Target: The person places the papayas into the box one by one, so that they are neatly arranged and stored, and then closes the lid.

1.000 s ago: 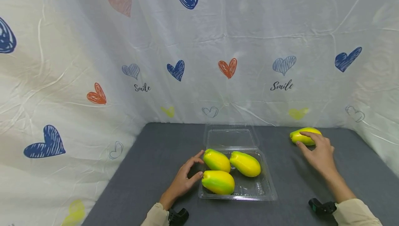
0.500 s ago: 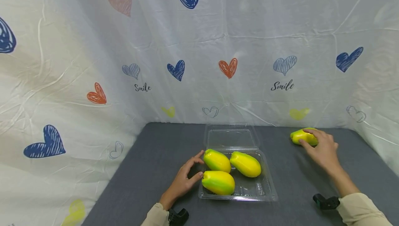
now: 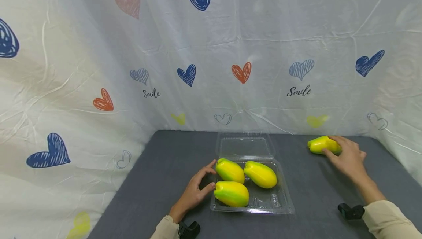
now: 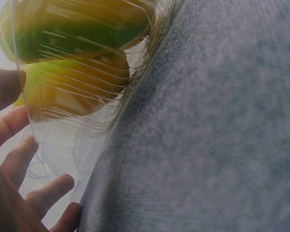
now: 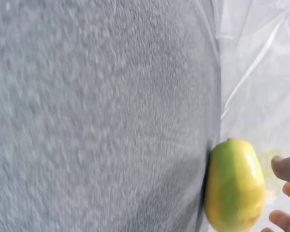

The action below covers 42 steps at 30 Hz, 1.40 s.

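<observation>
Three yellow-green papayas [image 3: 260, 175] lie in the base of a clear plastic clamshell box [image 3: 275, 204]. The left hand [image 3: 194, 191] is at the box's left side, its thumb and fingertips at the rim with fingers spread. In the left wrist view, fingers [image 4: 50, 193] lie along the clear wall, papayas [image 4: 82, 87] showing through it. Farther back on the right, another papaya [image 3: 321, 144] lies on the table. The right hand [image 3: 349, 158] reaches over its right end, thumb in front and fingers behind. In the right wrist view the thumb [image 5: 286, 169] stands apart from this papaya [image 5: 234, 188].
The box's clear lid [image 3: 244, 146] lies folded back behind its base. A dark grey cloth covers the table [image 3: 178, 151]. A white curtain [image 3: 211, 48] printed with hearts hangs along the back and left side, close behind the single papaya.
My right hand has slid to the right along the single papaya, from its middle to its right end. That papaya has barely moved. The left hand and the box have stayed put.
</observation>
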Motion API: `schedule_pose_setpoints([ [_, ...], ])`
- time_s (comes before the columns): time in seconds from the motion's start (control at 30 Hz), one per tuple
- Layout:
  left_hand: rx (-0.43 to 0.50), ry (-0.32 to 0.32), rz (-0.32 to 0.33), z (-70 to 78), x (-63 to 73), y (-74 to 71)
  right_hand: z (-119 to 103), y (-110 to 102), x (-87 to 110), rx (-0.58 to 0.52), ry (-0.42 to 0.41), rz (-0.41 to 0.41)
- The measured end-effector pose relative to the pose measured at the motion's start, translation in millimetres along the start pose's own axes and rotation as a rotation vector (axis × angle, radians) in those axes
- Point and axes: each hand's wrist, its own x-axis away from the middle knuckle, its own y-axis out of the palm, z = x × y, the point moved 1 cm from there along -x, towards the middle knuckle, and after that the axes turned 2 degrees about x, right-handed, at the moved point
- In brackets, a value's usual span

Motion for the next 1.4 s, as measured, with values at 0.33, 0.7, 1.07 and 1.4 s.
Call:
schedule_pose_setpoints([
  [0.33,-0.008,0.004,0.006,-2.7,-0.2,0.0,17,-1,-5.1,0.024,0.017,-0.089],
  [0.7,-0.001,0.005,0.0,-3.3,-0.4,-0.3,19,-1,-6.8,0.052,0.033,-0.124],
  [1.07,0.0,0.008,0.0,-3.4,0.2,-0.1,21,0,-3.4,0.051,0.028,-0.086],
  [1.4,0.003,-0.004,-0.001,-2.7,-0.6,-0.3,18,0,-5.6,0.013,0.055,-0.075],
])
